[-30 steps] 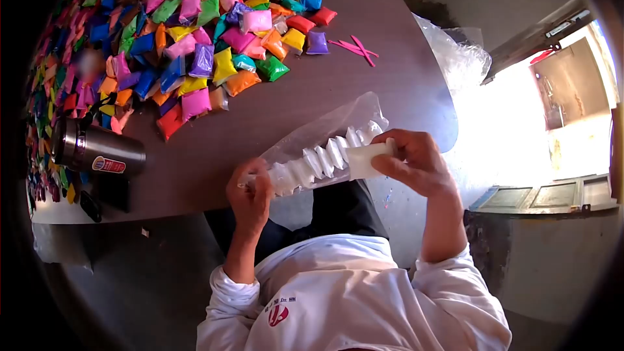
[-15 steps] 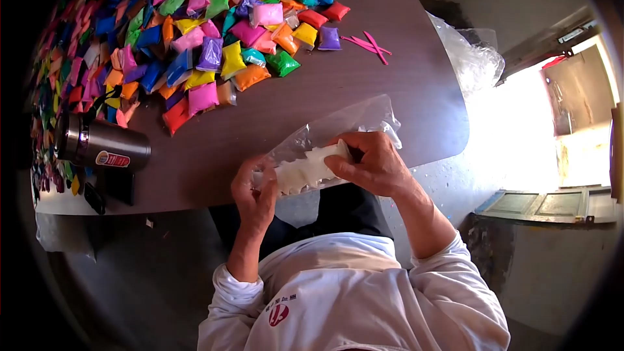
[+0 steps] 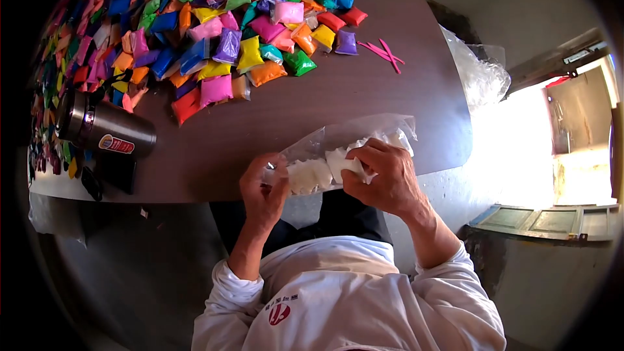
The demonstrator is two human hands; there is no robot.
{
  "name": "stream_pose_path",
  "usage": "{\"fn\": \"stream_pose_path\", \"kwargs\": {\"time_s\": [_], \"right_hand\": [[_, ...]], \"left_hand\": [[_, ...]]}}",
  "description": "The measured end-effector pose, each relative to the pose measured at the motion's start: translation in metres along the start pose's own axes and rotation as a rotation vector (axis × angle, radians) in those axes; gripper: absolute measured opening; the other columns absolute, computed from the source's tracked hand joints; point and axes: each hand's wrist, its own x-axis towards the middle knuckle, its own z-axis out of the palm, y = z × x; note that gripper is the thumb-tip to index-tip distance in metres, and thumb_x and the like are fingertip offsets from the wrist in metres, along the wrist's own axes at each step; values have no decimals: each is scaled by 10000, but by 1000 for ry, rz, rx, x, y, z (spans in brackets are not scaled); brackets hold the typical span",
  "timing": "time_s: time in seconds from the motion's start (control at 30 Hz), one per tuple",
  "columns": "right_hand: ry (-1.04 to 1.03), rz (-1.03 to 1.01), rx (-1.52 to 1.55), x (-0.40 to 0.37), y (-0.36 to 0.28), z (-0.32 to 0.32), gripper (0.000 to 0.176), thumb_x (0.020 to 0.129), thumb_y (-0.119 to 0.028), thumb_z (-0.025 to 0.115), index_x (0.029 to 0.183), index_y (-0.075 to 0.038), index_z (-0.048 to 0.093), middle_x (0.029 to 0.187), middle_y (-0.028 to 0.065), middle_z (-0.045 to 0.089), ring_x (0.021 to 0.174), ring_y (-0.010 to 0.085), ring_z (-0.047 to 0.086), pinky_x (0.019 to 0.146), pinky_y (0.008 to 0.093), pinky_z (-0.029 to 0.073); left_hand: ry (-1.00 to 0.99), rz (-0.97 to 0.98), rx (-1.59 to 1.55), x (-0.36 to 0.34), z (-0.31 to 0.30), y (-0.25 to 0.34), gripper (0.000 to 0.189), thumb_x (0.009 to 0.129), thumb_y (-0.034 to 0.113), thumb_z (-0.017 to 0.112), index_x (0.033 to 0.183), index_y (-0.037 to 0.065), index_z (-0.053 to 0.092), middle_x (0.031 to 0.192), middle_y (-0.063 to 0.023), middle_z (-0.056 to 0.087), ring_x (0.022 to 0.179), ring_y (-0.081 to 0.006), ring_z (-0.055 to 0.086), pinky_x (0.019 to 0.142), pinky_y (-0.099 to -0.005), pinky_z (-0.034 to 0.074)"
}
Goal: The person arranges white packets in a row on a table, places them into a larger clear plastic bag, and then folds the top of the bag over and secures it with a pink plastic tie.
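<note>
A clear plastic bag (image 3: 318, 138) with several white packets (image 3: 308, 175) in it stretches between my hands at the table's front edge, above my lap. My left hand (image 3: 265, 190) is closed on the bag's left end, fingers curled and thumb pressed in. Farther right, my right hand (image 3: 389, 179) has its thumb and fingers bent around a white packet (image 3: 343, 163) in the bag's right half. More white shows behind those knuckles, near the bag's right end. My right palm and part of the bag's lower edge are hidden.
Many small colourful packets (image 3: 249, 54) cover the left and back of the brown table (image 3: 286, 105). Pink sticks (image 3: 388, 57) lie crossed to their right. A steel flask (image 3: 114, 125) lies at the left by a dark phone-like object (image 3: 119, 175). Clear plastic (image 3: 478, 71) hangs past the right edge.
My right hand has shifted right and slightly down, its fingers bending deeper around the white packets. The bag has moved slightly right with my hands. The whole view has turned a little.
</note>
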Motion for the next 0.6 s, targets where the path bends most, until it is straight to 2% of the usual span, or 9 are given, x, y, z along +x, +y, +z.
{"fn": "stream_pose_path", "kwargs": {"time_s": [0.07, 0.1, 0.17, 0.2, 0.27, 0.4, 0.5, 0.57, 0.6], "right_hand": [[-6, -113, -65, -1, 5, 4, 225, 677, -147, 688, 857, -12, 673, 938, 123, 659, 806, 285, 637, 681, 373, 513], [-5, -113, -65, 0, 5, 6, 225, 677, -147, 688, 857, -12, 673, 938, 123, 659, 806, 285, 637, 681, 373, 513], [-8, -196, -105, 3, 3, 9, 210, 673, -125, 691, 843, -5, 669, 1057, 119, 638, 958, 288, 597, 823, 382, 482], [-11, -198, -107, 4, 3, 10, 210, 673, -125, 691, 843, -5, 669, 1057, 119, 638, 958, 288, 597, 823, 382, 482], [55, -270, -115, 7, 4, 13, 213, 675, -124, 683, 847, -2, 655, 1053, 115, 641, 1007, 294, 578, 913, 409, 437], [44, -311, -146, 9, 13, 16, 245, 649, -117, 706, 867, -25, 643, 1091, 96, 654, 968, 296, 615, 903, 415, 459], [49, -295, -113, 9, 15, 17, 249, 649, -114, 700, 870, -30, 623, 1048, 96, 659, 950, 286, 615, 911, 415, 451], [20, -256, -91, 10, 15, 18, 249, 654, -110, 681, 878, -33, 606, 936, 102, 647, 899, 300, 610, 906, 422, 449], [21, -254, -91, 11, 15, 19, 249, 654, -110, 681, 878, -33, 606, 936, 102, 647, 899, 300, 610, 906, 422, 449]], "left_hand": [[2, 12, -12, 2, 2, 2, 226, 882, 171, 651, 1025, -2, 623, 889, -69, 616, 761, -99, 588, 628, -251, 486], [2, 12, -12, 2, 2, 3, 226, 882, 171, 651, 1025, -2, 623, 889, -69, 616, 761, -99, 588, 628, -251, 486], [10, 2, -5, 2, 2, 5, 224, 882, 171, 656, 1016, -6, 626, 900, -76, 618, 774, -100, 595, 639, -249, 489], [13, 1, -8, 2, 2, 6, 224, 882, 171, 656, 1016, -6, 626, 900, -76, 618, 774, -100, 595, 639, -249, 489], [0, 33, -7, 3, 2, 7, 225, 887, 175, 651, 1014, -9, 626, 903, -80, 622, 779, -105, 595, 650, -247, 491], [5, 30, 23, 3, 1, 6, 253, 890, 201, 649, 1023, -12, 620, 903, -83, 621, 783, -114, 595, 661, -252, 493], [11, 24, 2, 2, 2, 4, 276, 893, 224, 642, 1033, -13, 614, 894, -84, 616, 780, -121, 595, 658, -258, 492], [-2, 55, 53, 3, 1, 4, 283, 900, 236, 632, 1036, -12, 611, 894, -92, 615, 775, -132, 599, 658, -267, 493], [-4, 55, 53, 3, 0, 5, 283, 900, 236, 632, 1036, -12, 611, 894, -92, 615, 775, -132, 599, 658, -267, 493]]}}
